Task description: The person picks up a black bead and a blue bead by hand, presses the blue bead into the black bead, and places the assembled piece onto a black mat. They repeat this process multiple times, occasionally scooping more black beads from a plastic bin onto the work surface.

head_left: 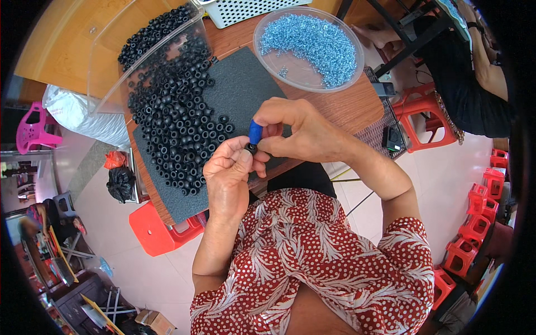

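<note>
Red patterned shirt (pixel 312 245) in front; above it the left hand (pixel 226 181), thumb and fingers closed on a small black ring (pixel 251 148); the right hand (pixel 304 131) bent close at the same ring, its fingertips meeting a blue piece (pixel 255 132), worn or gripped, I cannot tell which; beyond, a dark mat (pixel 245 72) with heaped black rings (pixel 184 128); farther, a clear tub (pixel 106 72) of more rings and a round tray (pixel 304 75) of blue beads (pixel 335 50)

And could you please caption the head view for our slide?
Left hand and right hand meet at a black piece near black ring-shaped pieces and a clear tray of blue bits.
</note>
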{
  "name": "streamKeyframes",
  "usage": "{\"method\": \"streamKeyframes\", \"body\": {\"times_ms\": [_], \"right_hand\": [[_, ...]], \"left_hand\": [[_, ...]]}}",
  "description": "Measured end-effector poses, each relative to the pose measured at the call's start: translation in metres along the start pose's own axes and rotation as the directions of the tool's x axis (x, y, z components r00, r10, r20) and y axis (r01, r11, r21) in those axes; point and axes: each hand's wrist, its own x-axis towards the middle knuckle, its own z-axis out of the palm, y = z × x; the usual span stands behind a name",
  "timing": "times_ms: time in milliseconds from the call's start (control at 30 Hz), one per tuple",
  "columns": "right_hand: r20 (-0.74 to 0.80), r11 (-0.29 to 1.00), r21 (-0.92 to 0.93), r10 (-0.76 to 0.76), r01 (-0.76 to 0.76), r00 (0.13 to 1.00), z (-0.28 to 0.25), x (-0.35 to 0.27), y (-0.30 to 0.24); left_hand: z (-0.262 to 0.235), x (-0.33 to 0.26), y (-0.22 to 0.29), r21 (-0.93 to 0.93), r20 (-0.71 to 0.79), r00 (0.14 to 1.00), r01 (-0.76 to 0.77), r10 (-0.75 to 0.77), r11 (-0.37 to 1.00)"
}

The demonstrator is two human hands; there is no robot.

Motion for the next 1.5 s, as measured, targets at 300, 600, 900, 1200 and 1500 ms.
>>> {"method": "streamKeyframes", "body": {"times_ms": [300, 600, 900, 1200, 1500], "right_hand": [[0.107, 0.993, -0.12, -0.003, 0.016, 0.994, -0.0031, 0.0053, 0.0027], [0.156, 0.987, -0.011, 0.159, -0.159, 0.975, -0.0033, 0.005, 0.004], [0.104, 0.998, -0.067, 0.027, -0.02, 0.994, -0.0015, 0.0049, 0.0026], [0.149, 0.987, -0.021, 0.159, -0.158, 0.976, -0.0025, 0.0026, 0.0036], [0.071, 0.997, -0.058, 0.052, -0.048, 0.996, 0.0008, 0.0017, 0.003]], "left_hand": [[-0.0013, -0.0014, -0.0028, 0.201, -0.037, 0.999, -0.026, 0.034, 0.979], [-0.0019, -0.0005, -0.003, 0.24, -0.041, 0.999, -0.017, 0.027, 0.971], [-0.0009, -0.0021, -0.0018, 0.368, -0.037, 0.996, -0.061, 0.08, 0.928], [-0.0029, 0.0008, -0.0016, 0.282, -0.02, 1.0, -0.011, 0.018, 0.959], [-0.0044, 0.0005, -0.0025, 0.299, -0.016, 0.999, -0.029, 0.036, 0.954]]}}
